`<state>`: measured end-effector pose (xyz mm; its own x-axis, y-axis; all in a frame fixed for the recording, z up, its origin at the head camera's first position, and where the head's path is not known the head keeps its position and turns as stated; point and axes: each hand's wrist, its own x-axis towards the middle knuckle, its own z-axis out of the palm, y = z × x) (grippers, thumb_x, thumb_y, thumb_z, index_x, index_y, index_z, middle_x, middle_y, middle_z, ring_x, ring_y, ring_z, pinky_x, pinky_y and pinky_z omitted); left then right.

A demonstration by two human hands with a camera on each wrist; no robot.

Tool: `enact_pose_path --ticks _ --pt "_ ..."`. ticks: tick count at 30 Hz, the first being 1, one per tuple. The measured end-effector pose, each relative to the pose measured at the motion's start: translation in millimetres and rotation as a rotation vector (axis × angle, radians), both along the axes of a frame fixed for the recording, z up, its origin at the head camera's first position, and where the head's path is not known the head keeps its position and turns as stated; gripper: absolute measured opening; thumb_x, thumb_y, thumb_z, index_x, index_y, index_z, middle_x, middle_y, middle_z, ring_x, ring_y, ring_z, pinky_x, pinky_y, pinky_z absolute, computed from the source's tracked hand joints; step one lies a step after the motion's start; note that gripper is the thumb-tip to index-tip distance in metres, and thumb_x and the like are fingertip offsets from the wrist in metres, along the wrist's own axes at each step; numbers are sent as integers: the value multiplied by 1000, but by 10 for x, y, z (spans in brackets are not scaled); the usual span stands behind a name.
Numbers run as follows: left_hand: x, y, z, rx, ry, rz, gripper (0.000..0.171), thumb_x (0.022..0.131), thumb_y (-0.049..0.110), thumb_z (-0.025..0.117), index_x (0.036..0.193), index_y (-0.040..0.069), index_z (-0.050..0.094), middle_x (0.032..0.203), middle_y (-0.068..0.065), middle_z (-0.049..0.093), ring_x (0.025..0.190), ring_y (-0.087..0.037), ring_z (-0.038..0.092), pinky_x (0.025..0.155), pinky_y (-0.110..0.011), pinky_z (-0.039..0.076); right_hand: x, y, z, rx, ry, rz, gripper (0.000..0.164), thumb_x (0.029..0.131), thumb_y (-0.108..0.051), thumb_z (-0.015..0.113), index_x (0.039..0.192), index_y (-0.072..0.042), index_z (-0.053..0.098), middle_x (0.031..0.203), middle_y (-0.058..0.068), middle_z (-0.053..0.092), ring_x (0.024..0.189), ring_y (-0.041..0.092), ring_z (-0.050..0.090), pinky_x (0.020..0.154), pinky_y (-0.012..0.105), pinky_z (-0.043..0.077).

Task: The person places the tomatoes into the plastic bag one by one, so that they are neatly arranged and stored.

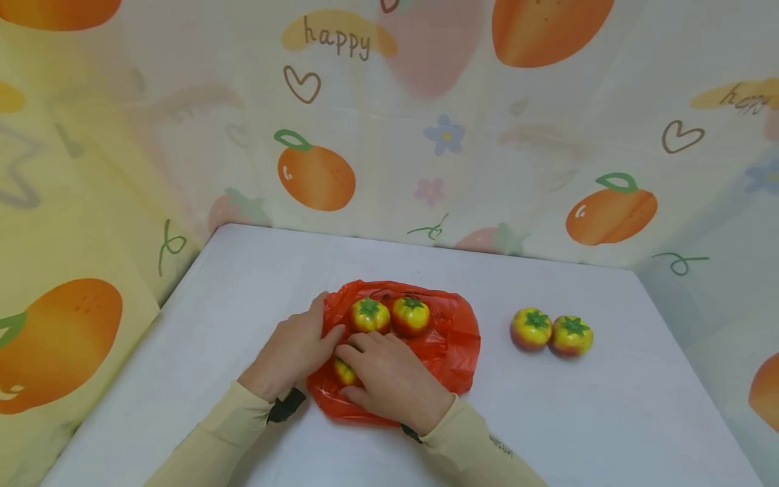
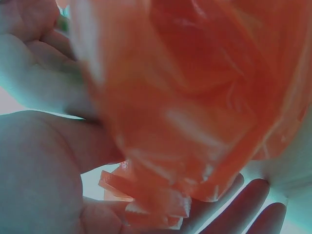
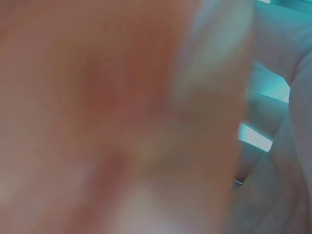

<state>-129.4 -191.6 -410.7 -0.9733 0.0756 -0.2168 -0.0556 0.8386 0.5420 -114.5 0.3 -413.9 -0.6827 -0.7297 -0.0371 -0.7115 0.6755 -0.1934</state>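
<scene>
A red plastic bag [image 1: 450,341] lies spread on the table, with two yellow-and-red tomatoes [image 1: 370,315] with green leafy tops on its far part. My left hand [image 1: 296,352] holds the bag's left edge, thumb on the near side and the other fingers partly hidden. From the left wrist, the crumpled bag [image 2: 185,107] fills most of the view between thumb and fingers. My right hand [image 1: 395,379] reaches over the bag, its fingers curled round another tomato [image 1: 345,372] that is mostly covered. The right wrist view is largely blurred, with fingers at its right side.
Two more tomatoes [image 1: 531,329] sit side by side on the white table [image 1: 535,419], to the right of the bag. A fruit-patterned cloth [image 1: 389,135] hangs behind the table and along its sides.
</scene>
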Motion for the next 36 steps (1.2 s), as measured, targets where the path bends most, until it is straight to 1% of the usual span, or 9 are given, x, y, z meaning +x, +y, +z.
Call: enact_pose_path --ticks 4,7,10,15,22,24,28,32,36 --pt "-13 21 21 -4 14 -14 81 106 34 66 166 -4 29 134 -25 73 110 -34 76 91 -50 67 -2 52 43 1 -9 -4 51 102 -45 74 147 -24 64 139 -4 67 128 15 62 113 45 57" --pt "-20 41 33 -1 18 -25 80 106 34 66 166 -5 28 134 -26 72 110 -35 76 93 -52 67 5 135 118 0 -21 -19 52 101 -46 74 148 -26 64 140 -5 67 128 15 62 112 43 58" --pt "-30 60 27 5 13 -29 80 106 34 65 166 -5 28 136 -26 71 112 -35 76 94 -52 66 8 289 231 -18 -62 -66 54 100 -48 75 149 -28 63 144 -5 66 131 16 62 111 43 58" --pt "-37 87 27 16 -16 -23 82 107 36 65 168 -2 26 145 -27 66 118 -36 73 94 -53 66 1 719 418 -78 -114 -176 61 99 -49 77 154 -28 60 152 -3 63 137 21 61 114 49 56" --pt "5 19 40 28 -55 -15 84 107 40 64 169 0 23 149 -28 62 116 -35 70 87 -50 68 -41 1463 574 -192 -12 -350 62 96 -45 82 150 -22 63 151 2 65 138 28 63 114 54 56" --pt "14 -6 34 22 -66 -14 85 107 41 63 169 0 22 149 -30 61 116 -36 70 86 -51 68 -64 1669 590 -206 -5 -408 60 96 -42 83 149 -23 64 149 2 67 134 28 65 110 54 58" --pt "26 -30 22 11 -83 -11 87 107 42 64 169 -1 22 150 -30 60 116 -37 70 86 -51 68 -107 2056 580 -214 1 -511 56 97 -38 82 148 -22 64 148 6 67 133 32 64 110 58 57" --pt "17 2 34 2 -77 -21 86 107 41 65 168 -2 23 150 -31 60 118 -39 70 90 -54 67 -148 2411 540 -210 -5 -574 57 98 -35 81 149 -16 63 149 12 66 140 39 59 116 64 50" --pt "-3 66 51 1 -74 -29 86 107 41 65 168 -3 23 149 -31 61 116 -38 71 88 -52 68 -179 2729 474 -205 -17 -624 62 99 -35 79 152 -10 59 152 19 62 144 45 53 119 67 44"
